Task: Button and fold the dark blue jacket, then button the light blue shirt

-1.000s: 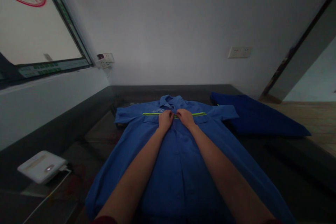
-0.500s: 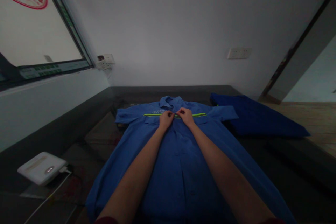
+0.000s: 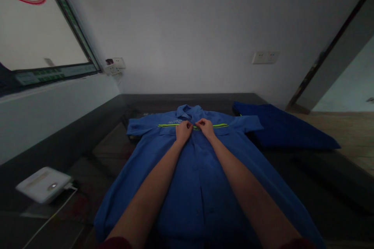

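Note:
A blue short-sleeved shirt (image 3: pixel 181 179) lies spread front side up on the dark table, its collar toward the wall. A yellow-green stripe and some lettering cross its chest. My left hand (image 3: pixel 184 131) pinches the shirt's front placket at the stripe, just below the collar. Close beside it, my right hand (image 3: pixel 206 128) is closed in a pinch on the other side of the same front opening. The fingertips nearly meet, and any button between them is too small to make out. Lower down, the front edges lie along the middle with a narrow gap.
Folded dark blue cloth (image 3: pixel 286 128) lies at the table's right. A white device (image 3: pixel 45 184) with a plugged-in cable sits at the left on the dark table (image 3: pixel 102 159). Wall sockets (image 3: pixel 265 57) are on the wall behind, and a window (image 3: pixel 43 27) is at the left.
The view has shifted slightly. Both hands stay at the chest stripe with only small finger movements; the shirt lies as before.

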Action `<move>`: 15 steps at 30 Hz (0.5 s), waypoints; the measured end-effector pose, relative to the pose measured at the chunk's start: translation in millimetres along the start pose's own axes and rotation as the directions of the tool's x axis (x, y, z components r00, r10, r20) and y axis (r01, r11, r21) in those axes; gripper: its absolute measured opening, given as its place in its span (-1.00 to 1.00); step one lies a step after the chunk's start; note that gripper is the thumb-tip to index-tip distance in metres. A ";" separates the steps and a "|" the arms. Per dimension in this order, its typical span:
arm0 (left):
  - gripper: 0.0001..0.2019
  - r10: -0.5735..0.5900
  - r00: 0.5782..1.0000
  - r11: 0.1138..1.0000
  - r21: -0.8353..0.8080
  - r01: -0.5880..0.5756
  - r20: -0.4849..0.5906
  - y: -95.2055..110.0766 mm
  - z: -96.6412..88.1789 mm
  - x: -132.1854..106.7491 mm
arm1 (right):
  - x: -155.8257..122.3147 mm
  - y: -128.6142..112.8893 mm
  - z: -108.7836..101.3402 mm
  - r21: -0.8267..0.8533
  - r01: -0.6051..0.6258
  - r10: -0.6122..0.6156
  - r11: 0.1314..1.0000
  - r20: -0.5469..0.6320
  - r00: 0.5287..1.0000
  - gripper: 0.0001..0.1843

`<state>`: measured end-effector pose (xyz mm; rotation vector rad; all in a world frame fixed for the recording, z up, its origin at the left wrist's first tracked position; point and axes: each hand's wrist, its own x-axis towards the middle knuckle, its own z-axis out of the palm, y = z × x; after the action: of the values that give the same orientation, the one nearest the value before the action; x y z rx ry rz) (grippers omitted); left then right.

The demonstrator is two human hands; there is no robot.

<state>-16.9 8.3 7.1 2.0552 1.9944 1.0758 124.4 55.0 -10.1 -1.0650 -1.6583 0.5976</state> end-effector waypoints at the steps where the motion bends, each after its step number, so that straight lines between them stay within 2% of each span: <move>1: -0.89 -0.018 1.000 0.999 -0.035 0.019 0.015 -1.8 1.3 0.6 | -0.4 0.1 0.2 0.005 -0.001 0.001 1.000 -0.002 1.000 -0.80; 6: -0.86 -0.057 0.996 0.986 -0.153 0.066 0.067 -12.1 8.3 4.8 | -2.8 -1.2 1.1 0.025 0.007 -0.007 1.000 0.000 1.000 -0.81; 15: -0.86 -0.067 0.992 0.985 -0.150 0.083 0.110 -11.4 8.0 6.7 | -2.5 -0.2 0.5 0.037 -0.011 0.010 0.999 0.016 1.000 -0.83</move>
<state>-22.9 19.2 -2.0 1.9020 1.8598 1.0491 124.1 52.8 -11.3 -1.0449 -1.6502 0.6435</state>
